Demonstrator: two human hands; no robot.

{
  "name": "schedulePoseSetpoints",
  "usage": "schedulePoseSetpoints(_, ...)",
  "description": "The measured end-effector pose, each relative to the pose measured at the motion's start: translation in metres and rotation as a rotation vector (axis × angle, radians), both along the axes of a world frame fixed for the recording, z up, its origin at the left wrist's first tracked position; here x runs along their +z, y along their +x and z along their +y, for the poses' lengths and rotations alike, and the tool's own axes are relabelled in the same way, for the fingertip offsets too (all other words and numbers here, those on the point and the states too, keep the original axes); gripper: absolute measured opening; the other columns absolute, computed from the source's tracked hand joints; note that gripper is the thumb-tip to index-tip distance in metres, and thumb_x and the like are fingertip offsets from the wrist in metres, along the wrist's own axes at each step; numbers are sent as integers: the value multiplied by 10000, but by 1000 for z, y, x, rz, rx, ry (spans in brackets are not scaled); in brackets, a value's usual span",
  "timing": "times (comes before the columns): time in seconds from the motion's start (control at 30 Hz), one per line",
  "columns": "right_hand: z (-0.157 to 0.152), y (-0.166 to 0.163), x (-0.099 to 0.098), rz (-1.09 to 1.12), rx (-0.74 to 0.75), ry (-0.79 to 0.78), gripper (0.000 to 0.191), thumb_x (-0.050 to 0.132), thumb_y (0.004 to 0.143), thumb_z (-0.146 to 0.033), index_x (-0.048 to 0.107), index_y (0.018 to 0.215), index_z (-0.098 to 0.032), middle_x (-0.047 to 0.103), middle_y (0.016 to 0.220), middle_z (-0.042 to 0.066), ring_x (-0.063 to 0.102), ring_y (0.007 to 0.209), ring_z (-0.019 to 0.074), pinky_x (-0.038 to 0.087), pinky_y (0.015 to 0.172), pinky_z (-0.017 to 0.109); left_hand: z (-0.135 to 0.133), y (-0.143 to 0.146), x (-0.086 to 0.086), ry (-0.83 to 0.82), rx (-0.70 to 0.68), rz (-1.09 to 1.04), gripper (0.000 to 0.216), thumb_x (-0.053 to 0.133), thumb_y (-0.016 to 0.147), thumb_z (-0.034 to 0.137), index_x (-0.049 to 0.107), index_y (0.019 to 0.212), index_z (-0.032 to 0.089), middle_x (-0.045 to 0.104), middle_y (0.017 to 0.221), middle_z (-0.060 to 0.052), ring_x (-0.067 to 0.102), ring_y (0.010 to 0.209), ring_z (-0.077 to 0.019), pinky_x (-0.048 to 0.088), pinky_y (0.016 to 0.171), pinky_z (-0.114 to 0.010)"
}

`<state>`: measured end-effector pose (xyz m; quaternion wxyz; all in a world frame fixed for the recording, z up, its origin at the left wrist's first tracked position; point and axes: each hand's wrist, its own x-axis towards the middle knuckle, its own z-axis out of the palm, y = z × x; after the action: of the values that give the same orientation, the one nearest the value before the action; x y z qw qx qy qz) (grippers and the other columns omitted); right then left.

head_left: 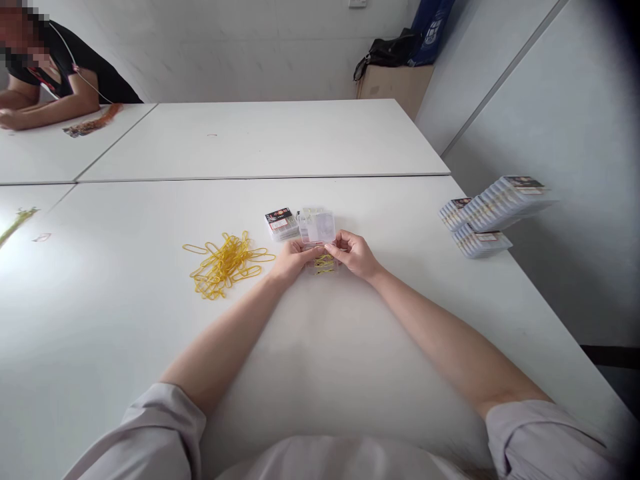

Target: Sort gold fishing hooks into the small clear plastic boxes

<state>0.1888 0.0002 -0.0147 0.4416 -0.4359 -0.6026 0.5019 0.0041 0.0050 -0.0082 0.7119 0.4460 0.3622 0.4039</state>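
In front of me a clear plastic box [324, 268] lies on the table with its lid [318, 228] tilted up, away from me. Small yellowish and dark pieces show in its near part; they are too small to name. My left hand [293, 259] has its fingers closed at the box's left side, the thumb reaching in along the lid's lower edge. At the right side, my right hand [359, 255] pinches near the same edge, thumb tip close to the left one. Just left of the lid stands a black-labelled clear box [280, 224]. A loose heap of yellow rubber bands [226, 264] spreads left of my left hand.
Stacks of labelled clear boxes [500, 207] stand near the right edge of the white table [280, 373]. At the far left another person [85, 87] rests their arms on the table by an orange bundle [97, 121]. Behind, a black bag [390, 50] tops a cardboard box [395, 87].
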Motion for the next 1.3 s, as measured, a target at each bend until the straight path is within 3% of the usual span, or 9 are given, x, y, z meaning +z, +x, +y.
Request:
schedulePoseSetpoints(0.23,-2,0,0,-22,10,0,367,691,823,-508,492,723,-217,493,714,-26,471,629,122,399,580,268,0,-1,-1,-4,-8,21,449,859,682,419,784,1015,127,783,968,-118,723,843,-230,545,809,-355)
schedulePoseSetpoints(0.5,-1,0,-1,-47,26,15,331,663,848,-491,501,757,-217,470,716,-32,457,624,122,387,581,272,2,0,-4,45,37,88,435,867,661,436,790,945,115,771,833,-99,698,766,-210,529,720,-317)
schedulePoseSetpoints(0.7,-2,1,0,13,73,-34,298,662,857,-479,519,796,-224,492,743,-24,481,637,132,413,576,273,0,1,-2,29,38,58,457,870,651,432,783,964,110,782,895,-124,719,814,-238,550,777,-353)
schedulePoseSetpoints(1.03,-2,1,2,-70,30,-11,237,660,826,-422,521,799,-232,500,694,-30,470,609,137,409,576,289,2,-1,-4,36,29,94,401,866,660,418,789,936,136,778,871,-110,721,857,-266,565,797,-376)
schedulePoseSetpoints(1.3,-4,0,3,-124,-6,10,224,663,813,-405,536,788,-223,492,708,-27,476,631,137,417,588,286,1,-1,-2,55,41,155,358,860,658,418,785,871,139,754,793,-84,668,717,-203,518,682,-321)
